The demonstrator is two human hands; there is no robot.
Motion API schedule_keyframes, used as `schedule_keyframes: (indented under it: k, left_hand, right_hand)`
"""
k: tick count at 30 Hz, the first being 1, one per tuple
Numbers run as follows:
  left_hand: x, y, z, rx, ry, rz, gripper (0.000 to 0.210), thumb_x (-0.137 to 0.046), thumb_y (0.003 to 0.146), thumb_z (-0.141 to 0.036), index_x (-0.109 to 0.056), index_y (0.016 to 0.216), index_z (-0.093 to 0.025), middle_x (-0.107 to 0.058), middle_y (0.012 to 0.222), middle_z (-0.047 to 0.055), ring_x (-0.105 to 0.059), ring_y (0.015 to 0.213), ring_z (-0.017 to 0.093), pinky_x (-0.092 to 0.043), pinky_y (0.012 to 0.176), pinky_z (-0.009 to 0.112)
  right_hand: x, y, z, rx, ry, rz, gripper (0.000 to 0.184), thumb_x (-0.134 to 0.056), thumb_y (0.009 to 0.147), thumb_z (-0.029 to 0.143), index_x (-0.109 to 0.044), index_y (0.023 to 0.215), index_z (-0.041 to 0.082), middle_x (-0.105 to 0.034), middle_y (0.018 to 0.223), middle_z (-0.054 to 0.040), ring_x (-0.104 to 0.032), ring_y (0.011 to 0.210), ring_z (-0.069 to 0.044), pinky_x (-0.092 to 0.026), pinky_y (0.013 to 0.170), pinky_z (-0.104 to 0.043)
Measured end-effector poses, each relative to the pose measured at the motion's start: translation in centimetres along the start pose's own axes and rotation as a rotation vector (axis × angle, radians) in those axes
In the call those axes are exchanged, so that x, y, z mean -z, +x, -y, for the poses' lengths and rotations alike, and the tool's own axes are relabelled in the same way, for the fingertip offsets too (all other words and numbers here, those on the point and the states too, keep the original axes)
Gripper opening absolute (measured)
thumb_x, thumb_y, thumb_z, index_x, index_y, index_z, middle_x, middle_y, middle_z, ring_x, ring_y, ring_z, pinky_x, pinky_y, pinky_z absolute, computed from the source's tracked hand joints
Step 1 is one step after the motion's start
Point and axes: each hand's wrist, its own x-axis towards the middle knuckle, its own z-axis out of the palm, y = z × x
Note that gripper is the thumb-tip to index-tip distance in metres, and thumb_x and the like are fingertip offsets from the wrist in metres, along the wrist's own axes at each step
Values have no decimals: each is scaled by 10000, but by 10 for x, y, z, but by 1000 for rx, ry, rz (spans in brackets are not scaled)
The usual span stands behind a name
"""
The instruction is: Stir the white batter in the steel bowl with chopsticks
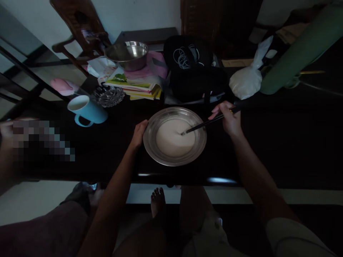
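A wide metal bowl [150, 144] stands near the front edge of the dark table, with a pale, milky mixture [174, 141] in it. At its left rim, my left hand [139, 133] grips the bowl, fingers round the outer side. My right hand [229, 117] is closed on dark chopsticks [205, 123], held at a slant over the bowl's right rim. Their tips dip into the mixture near the middle. Whether there is one stick or a pair is hard to make out in the dim light.
Left of the bowl are a light blue mug [92, 110] and a glass dish [109, 95]. Behind lie books [146, 91], another metal bowl [128, 57], a black bag [198, 82], a bag of white powder [245, 82] and a green cylinder [297, 53]. Another person's arm [6, 157] rests at far left.
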Motion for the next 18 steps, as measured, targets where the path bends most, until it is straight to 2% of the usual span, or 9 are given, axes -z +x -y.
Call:
schedule_keyframes:
  k: [2,5,8,11,13,16,18]
  left_hand:
    - [0,0,0,1,4,2,444,-570,901,-504,-444,594,-208,-385,561,-40,-352,541,116,-316,495,248]
    - [-1,-1,-2,3,0,-6,445,-566,909,-496,-448,593,-207,-392,560,-38,-353,543,117,-324,500,248]
    - [-1,-1,-3,-3,-2,-7,449,-576,898,-505,-444,588,-208,-395,560,-35,-350,545,119,-323,499,250]
    - [-1,-1,-3,-6,-2,6,454,-580,886,-518,-441,584,-210,-388,559,-35,-337,545,120,-316,496,253]
    - [0,-1,-2,-5,-4,10,451,-576,887,-519,-444,587,-209,-387,563,-34,-335,547,121,-312,494,254]
    - [0,-1,-2,-10,-1,7,444,-578,886,-518,-443,597,-210,-386,574,-35,-340,554,120,-308,495,254]
    - [0,-1,-1,-14,-1,4,444,-581,882,-523,-437,602,-211,-384,580,-37,-345,560,119,-309,499,251]
  right_hand:
    - [-1,-1,0,-7,27,42,442,-584,922,628,-699,751,238,-693,579,14,-686,540,-158,-559,583,-313]
    - [-4,-2,2,-5,17,134,431,-611,900,639,-725,795,237,-740,656,-1,-729,639,-174,-583,655,-330]
    - [-3,-1,1,3,-6,91,415,-620,901,628,-728,798,241,-749,678,-1,-737,676,-173,-590,692,-334]
    - [-1,0,-2,13,33,28,412,-598,933,593,-706,752,239,-704,591,16,-701,574,-154,-567,616,-310]
    - [-1,-1,-2,12,55,64,408,-593,941,582,-708,754,237,-704,588,15,-695,556,-151,-558,592,-303]
    - [-4,-2,0,6,35,144,391,-623,916,595,-731,801,237,-749,668,0,-729,636,-164,-580,645,-315]
    - [-4,-1,1,8,10,126,398,-635,901,610,-734,808,235,-757,689,-3,-738,670,-168,-588,673,-320]
